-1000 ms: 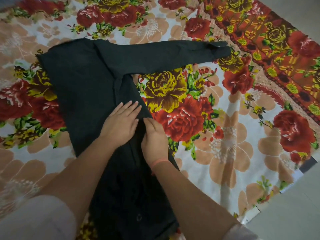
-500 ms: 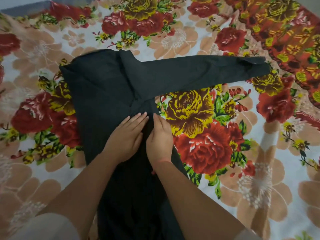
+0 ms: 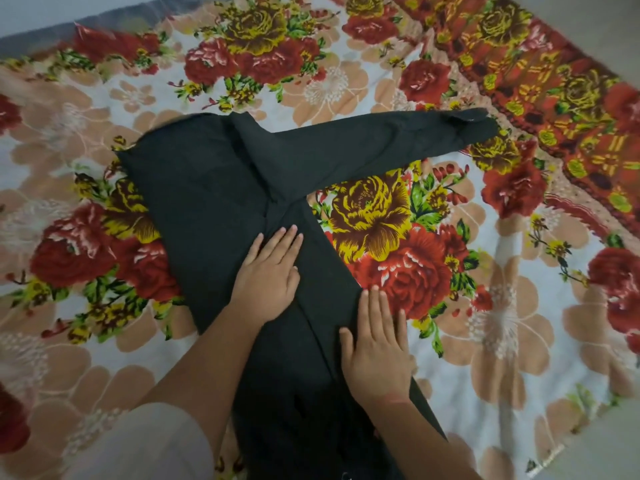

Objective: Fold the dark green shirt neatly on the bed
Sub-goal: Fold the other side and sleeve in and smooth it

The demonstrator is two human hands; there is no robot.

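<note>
The dark green shirt (image 3: 214,188) is laid on the bed (image 3: 502,323); a lengthwise fold seems made and is pressed by the left hand (image 3: 268,271) and right hand (image 3: 375,348), both flat, nothing gripped; one sleeve (image 3: 381,143) lies outstretched, so most folding is judged left.

Home bedroom. Bed (image 3: 519,358) spread with floral bedsheet (image 3: 329,84): red and yellow roses, peach blooms on white, patterned red border at far right. Plain pale floor (image 3: 609,457) beyond sheet edge, lower right. Domestic textiles only.
</note>
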